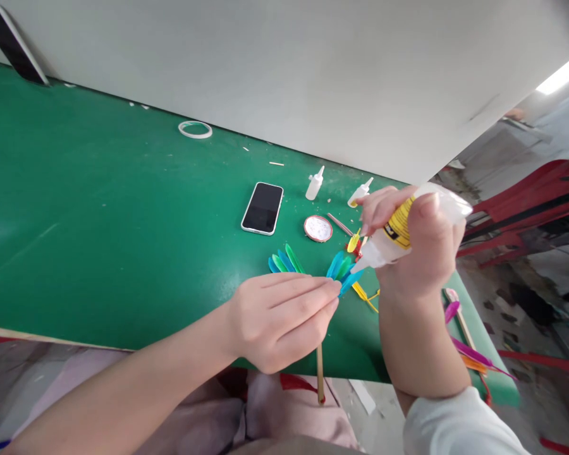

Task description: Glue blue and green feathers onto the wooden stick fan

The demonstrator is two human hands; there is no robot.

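Observation:
My right hand (427,246) is wrapped round a clear squeeze bottle (398,227) with a yellow label, tilted nozzle down to the left. The bottle looks like a glue bottle, and its tip is at the blue feathers (348,283), though I cannot tell if it touches. With fingers pressed together, my left hand (289,319) pinches the fan of blue and green feathers. More green and blue feathers (287,258) stick out behind that hand. A thin wooden stick (319,373) runs down below it; where stick and feathers meet is hidden by my fingers.
On the green table (123,221) lie a phone (262,208), a round white disc with a red rim (318,228), two small bottles (315,184) and a tape ring (195,130). Yellow feathers (359,291) are beneath the bottle. Magenta feathers (474,351) lie near the right edge.

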